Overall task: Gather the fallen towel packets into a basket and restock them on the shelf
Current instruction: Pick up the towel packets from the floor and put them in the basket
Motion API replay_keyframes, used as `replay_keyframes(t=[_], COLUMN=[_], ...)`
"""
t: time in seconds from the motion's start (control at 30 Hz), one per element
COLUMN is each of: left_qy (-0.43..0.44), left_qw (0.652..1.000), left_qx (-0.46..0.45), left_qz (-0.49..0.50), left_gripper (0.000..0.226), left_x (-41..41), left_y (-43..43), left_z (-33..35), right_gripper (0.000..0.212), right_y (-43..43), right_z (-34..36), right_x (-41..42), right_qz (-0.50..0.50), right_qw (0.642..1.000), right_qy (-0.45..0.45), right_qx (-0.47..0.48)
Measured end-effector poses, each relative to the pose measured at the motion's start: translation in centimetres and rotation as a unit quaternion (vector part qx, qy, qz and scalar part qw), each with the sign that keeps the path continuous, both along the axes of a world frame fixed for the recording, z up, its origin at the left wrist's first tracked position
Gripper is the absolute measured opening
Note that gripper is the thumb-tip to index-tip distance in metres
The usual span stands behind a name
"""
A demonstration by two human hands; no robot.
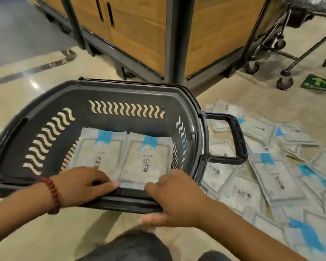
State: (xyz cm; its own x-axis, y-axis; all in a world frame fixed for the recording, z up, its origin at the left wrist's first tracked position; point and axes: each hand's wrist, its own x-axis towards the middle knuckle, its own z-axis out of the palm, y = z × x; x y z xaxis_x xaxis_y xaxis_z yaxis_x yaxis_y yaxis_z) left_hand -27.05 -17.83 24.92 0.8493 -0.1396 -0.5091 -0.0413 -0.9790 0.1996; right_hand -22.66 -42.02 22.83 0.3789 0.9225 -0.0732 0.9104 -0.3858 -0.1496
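Observation:
A black plastic basket (109, 95) stands on the floor in front of me. Two towel packets (149, 159) with blue tops lie flat side by side on its bottom. My left hand (81, 185), with a red bead bracelet at the wrist, lies over the near rim. Its fingers curl down inside against the left packet (104, 147). My right hand (177, 198) grips the near rim, thumb under it and fingers over it beside the right packet. Several more towel packets (271, 178) lie scattered on the floor to the right of the basket.
A wooden shelf unit with a dark metal frame (169, 40) stands just behind the basket. A wheeled metal cart (284, 82) is at the far right, next to a green arrow floor sticker (316, 82). My dark-clad knee (132, 245) is at the bottom.

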Motion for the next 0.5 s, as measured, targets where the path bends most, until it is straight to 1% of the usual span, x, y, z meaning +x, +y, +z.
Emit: replay_keyframes(t=[0.03, 0.13, 0.2, 0.27, 0.33, 0.5], left_qy=[-0.018, -0.137, -0.205, -0.256, -0.287, -0.318], left_qw=[1.000, 0.987, 0.972, 0.958, 0.944, 0.924], left_qx=[0.021, 0.079, 0.100, 0.096, 0.101, 0.110], left_qz=[0.000, 0.039, 0.061, 0.092, 0.124, 0.185], left_gripper=[0.102, 0.104, 0.098, 0.087, 0.073, 0.055], left_x=[-1.5, -3.7, -4.6, -5.5, -6.2, -7.3], left_y=[-0.5, -2.3, -4.1, -6.1, -8.0, -12.4], left_z=[-0.2, -1.0, -1.4, -2.1, -2.7, -3.2], right_gripper=[0.060, 0.056, 0.054, 0.055, 0.054, 0.053], right_y=[-0.4, -1.5, -2.3, -3.4, -4.6, -7.0], right_z=[-0.1, -0.2, 0.1, 0.4, 0.7, 0.8], right_x=[0.1, 0.6, 1.5, 2.5, 3.4, 5.5], right_qz=[0.010, 0.025, 0.036, 0.055, 0.078, 0.096], right_qw=[1.000, 0.999, 0.999, 0.998, 0.997, 0.995], right_qy=[0.001, -0.005, -0.002, -0.002, 0.001, 0.006], right_qx=[0.007, 0.021, 0.019, 0.013, 0.014, 0.021])
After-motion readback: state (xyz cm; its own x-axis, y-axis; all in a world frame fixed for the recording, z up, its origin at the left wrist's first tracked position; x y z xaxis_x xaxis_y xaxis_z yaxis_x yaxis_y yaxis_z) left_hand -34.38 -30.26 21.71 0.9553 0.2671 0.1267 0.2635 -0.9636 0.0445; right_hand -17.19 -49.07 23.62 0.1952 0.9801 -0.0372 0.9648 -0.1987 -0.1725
